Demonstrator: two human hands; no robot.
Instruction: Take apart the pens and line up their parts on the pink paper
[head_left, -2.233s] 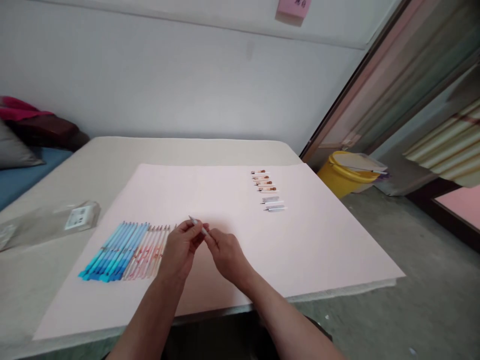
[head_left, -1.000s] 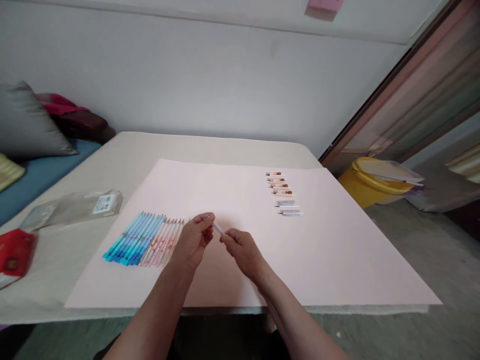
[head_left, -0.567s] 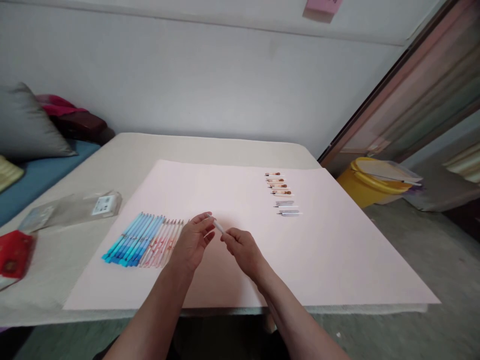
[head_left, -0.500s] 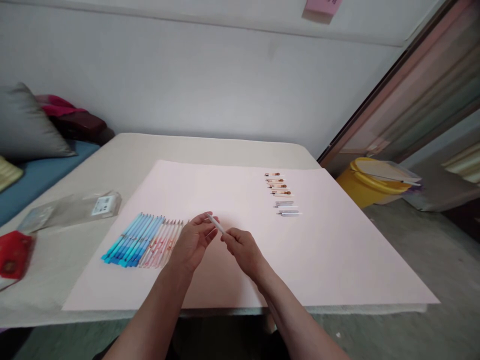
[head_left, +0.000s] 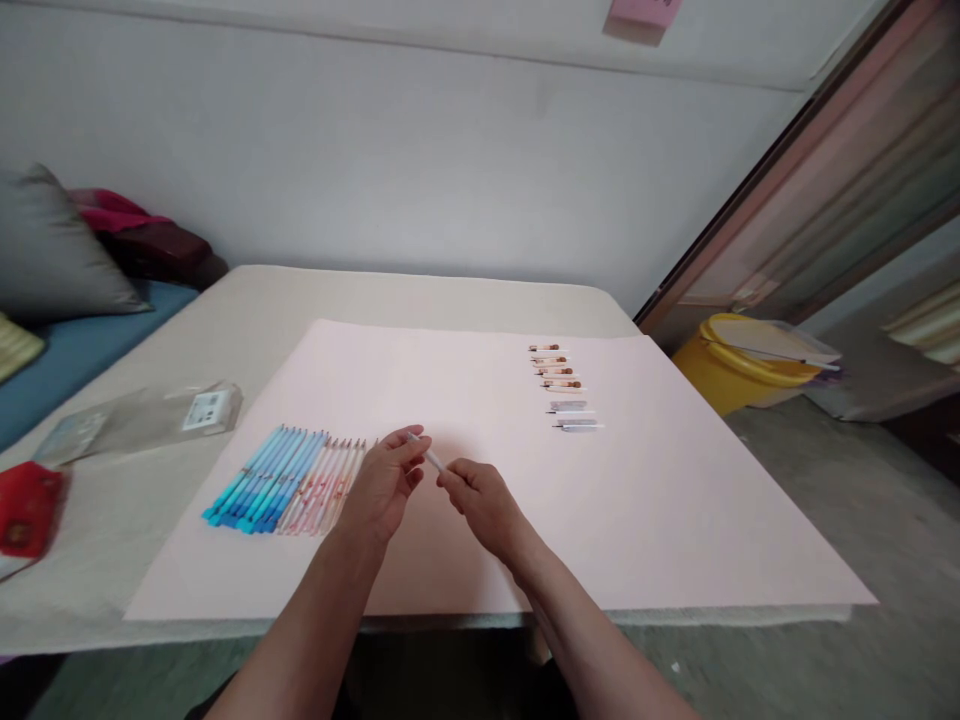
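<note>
A slim white pen (head_left: 434, 460) is held above the paper between my two hands. My left hand (head_left: 386, 480) pinches its upper left tip with thumb and forefinger. Its lower right end disappears into my right hand (head_left: 480, 495), whose fingers are closed round it. Just left of my left hand lies a row of pens: blue pens (head_left: 266, 480) on the outer side, then pale pink pens (head_left: 322, 487), partly covered by my left hand and wrist. Farther off to the right, several brown-and-cream pen parts with thin refills (head_left: 559, 373) lie above silver-grey parts with white refills (head_left: 576, 414).
A large pale pink sheet (head_left: 697, 520) covers much of the cloth-topped table (head_left: 420, 300). On the left are a clear plastic bag (head_left: 150, 425) and a red object (head_left: 30, 510). A yellow bucket (head_left: 712, 365) stands beyond the right edge, and a wall rises behind.
My left thumb and forefinger have closed on the pen's upper tip, where the fingers were looser before. My right hand has shifted very slightly left with the pen.
</note>
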